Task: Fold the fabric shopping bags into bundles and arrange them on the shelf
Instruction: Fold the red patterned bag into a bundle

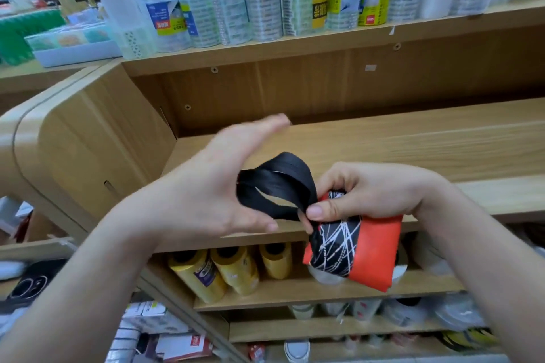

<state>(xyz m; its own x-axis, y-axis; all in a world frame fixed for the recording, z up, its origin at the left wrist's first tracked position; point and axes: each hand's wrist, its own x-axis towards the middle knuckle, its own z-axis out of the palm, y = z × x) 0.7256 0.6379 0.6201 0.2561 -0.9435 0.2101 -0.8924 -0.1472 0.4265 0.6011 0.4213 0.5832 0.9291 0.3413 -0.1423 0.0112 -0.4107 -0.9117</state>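
The wooden shelf (pixel 383 141) is just behind the folded red and black bag (pixel 354 250), pinched tight in the right hand (pixel 368 191). The left hand (pixel 218 186) is flat, holding nothing; it should wrap the black straps (pixel 280 183) snugly round the bundle.

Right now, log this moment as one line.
right hand: grips folded bag bundle | left hand: open, beside black strap loop | shelf: bundle not yet placed
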